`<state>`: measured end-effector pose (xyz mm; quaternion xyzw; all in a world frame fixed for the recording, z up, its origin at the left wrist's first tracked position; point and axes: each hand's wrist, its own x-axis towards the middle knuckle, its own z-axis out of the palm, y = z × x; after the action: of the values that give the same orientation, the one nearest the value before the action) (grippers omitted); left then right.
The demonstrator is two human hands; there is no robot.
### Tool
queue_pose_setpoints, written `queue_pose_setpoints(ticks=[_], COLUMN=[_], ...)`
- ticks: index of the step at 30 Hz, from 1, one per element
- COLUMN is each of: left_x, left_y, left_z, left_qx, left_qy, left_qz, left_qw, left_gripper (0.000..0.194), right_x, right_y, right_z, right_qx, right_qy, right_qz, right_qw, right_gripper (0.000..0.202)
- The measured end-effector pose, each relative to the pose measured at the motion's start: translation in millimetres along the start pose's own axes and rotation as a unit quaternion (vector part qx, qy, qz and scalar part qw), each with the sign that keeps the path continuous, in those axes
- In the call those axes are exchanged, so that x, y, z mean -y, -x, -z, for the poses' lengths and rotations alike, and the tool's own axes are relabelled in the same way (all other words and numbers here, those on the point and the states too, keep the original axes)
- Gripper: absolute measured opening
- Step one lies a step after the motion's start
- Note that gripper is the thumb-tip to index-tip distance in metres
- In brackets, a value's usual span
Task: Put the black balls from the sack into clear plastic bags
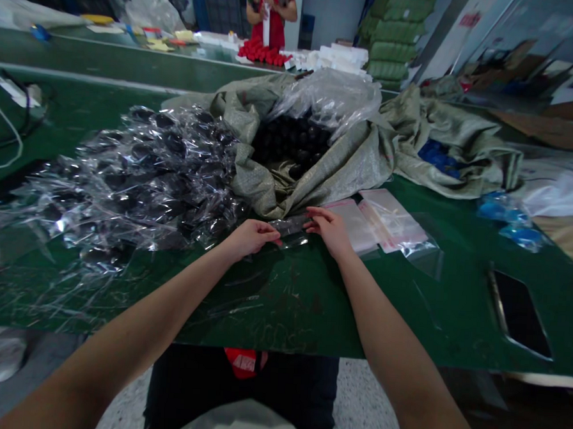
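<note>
A small clear plastic bag (293, 226) stretches between my two hands, just above the green table. My left hand (252, 239) pinches its left end between thumb and fingers. At the other end, my right hand (331, 231) has its bent fingers and thumb on the plastic. Glare and the fingers hide whether anything is inside. Beyond my hands, a woven sack (312, 171) gapes around many round black pieces (290, 138). Flat clear bags (392, 220) lie stacked right of my right hand. Left of my left hand is a heap of bagged black pieces (159, 169).
A phone (521, 313) lies near the table's front right edge. Behind the sack sits crumpled clear film (331, 98). A second sack (453, 153) with blue contents is at the right. Across the tables a person (271, 12) stands behind red pieces (261, 51) and white boxes.
</note>
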<state>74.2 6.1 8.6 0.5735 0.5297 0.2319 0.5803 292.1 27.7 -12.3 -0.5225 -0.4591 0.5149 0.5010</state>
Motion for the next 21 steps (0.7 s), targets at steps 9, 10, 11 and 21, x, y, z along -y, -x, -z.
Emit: queue_pose_setpoints(ticks=[9, 10, 11, 21], left_x=[2, 2, 2, 7], left_y=[0, 0, 0, -10], left_z=[-0.7, -0.6, -0.3, -3.4], left_qx=[-0.016, -0.018, -0.017, -0.093], left_qy=[-0.001, -0.002, -0.002, -0.153], left_qz=[0.005, 0.006, 0.008, 0.003], left_qw=[1.0, 1.0, 1.0, 0.984], left_gripper=[0.032, 0.033, 0.033, 0.028], right_x=[12, 12, 12, 2], right_y=[11, 12, 12, 10], right_z=[4, 5, 6, 4], right_qx=[0.068, 0.076, 0.083, 0.088], right_qy=[0.021, 0.013, 0.007, 0.227], right_qz=[-0.06, -0.06, -0.06, -0.012], right_qw=[0.996, 0.995, 0.995, 0.97], right_gripper=[0.029, 0.026, 0.024, 0.014])
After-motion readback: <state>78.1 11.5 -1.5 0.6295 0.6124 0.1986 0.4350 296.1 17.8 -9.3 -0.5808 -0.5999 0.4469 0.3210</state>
